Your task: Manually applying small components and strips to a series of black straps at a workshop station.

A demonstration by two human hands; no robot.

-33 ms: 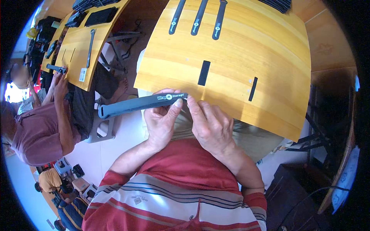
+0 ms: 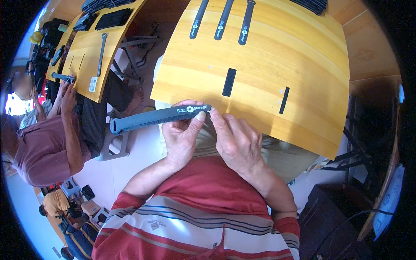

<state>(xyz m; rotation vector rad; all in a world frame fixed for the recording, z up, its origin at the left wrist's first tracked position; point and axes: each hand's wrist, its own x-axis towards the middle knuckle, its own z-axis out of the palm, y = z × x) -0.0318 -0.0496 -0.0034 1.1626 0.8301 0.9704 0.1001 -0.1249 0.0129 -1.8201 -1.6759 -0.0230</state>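
My left hand is closed around a stack of dark grey storage straps, thumb on top near the printed end. The stack points out to the left, and a loop with a slot shows at its far tip. At the stack's right end, my right hand has its thumb and fingers pinched against the strap tip. Part of that pinch is hidden behind the fingers. The stack is held in the air just before the table's near edge.
On the wooden table lie a short black strip, a thinner black strip and three grey straps. A dark stack sits at the far edge. To the left, a person works at another table.
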